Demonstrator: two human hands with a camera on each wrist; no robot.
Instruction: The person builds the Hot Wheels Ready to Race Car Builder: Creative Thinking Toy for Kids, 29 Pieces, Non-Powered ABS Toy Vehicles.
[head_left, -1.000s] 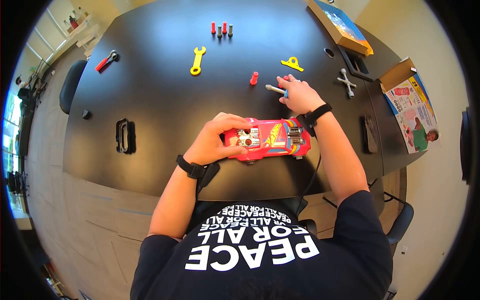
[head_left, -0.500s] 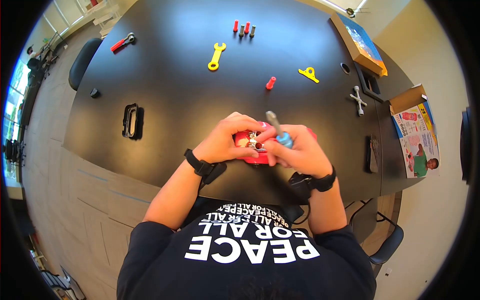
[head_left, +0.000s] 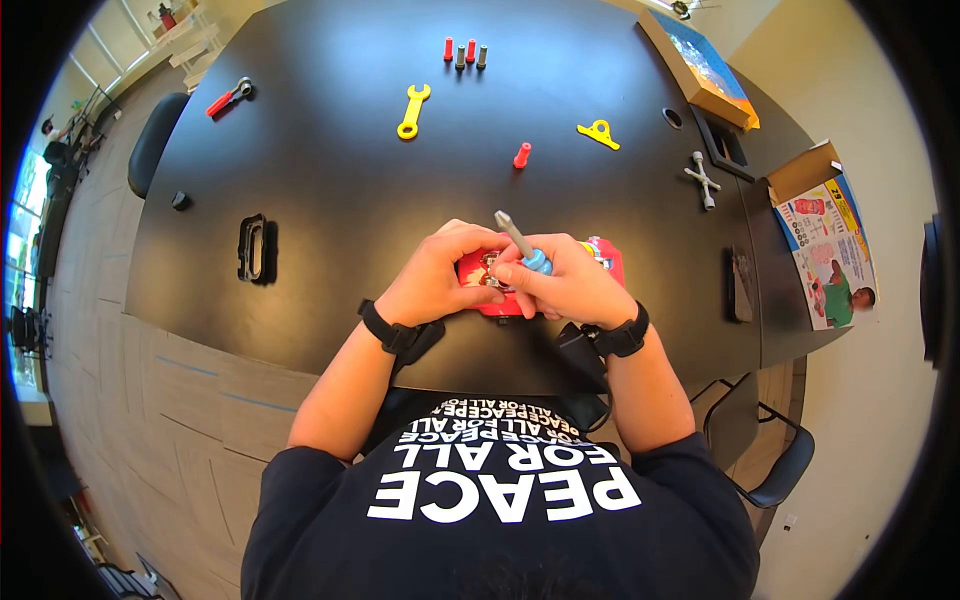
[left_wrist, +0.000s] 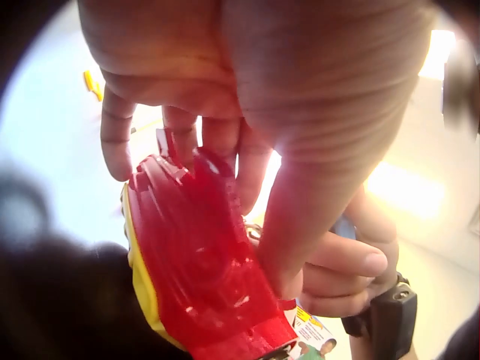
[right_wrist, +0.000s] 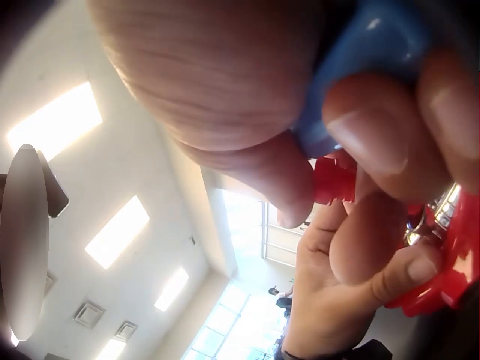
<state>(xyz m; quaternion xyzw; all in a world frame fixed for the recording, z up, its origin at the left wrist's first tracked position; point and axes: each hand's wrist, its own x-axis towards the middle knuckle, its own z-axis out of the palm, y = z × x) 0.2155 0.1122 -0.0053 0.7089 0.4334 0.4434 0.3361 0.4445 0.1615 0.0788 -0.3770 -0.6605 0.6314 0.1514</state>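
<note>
My left hand [head_left: 432, 278] grips one end of a red toy car [head_left: 612, 258], thumb on the near side and fingers on the far side. The left wrist view shows the car's red body [left_wrist: 199, 255] with a yellow lower edge. Over the car's silver engine part is my right hand [head_left: 580, 288], holding a screwdriver [head_left: 517, 237] whose shaft sticks up and away from the car. The screwdriver's blue handle [right_wrist: 375, 45] lies within the right palm and fingers. A red plastic bolt [right_wrist: 334, 181] is pinched at the right fingertips, partly hidden.
Beyond the car a red bolt [head_left: 522, 155] stands alone; several red and grey bolts stand farther back. A yellow wrench [head_left: 412, 112], yellow bracket [head_left: 600, 134], grey cross wrench [head_left: 703, 182] and red-handled ratchet [head_left: 229, 97] lie around. A black frame [head_left: 252, 249] sits left, an open box [head_left: 820, 230] right.
My right hand has come back from beyond the car to over its engine part, bringing the red bolt and screwdriver. The left hand keeps its hold on the car.
</note>
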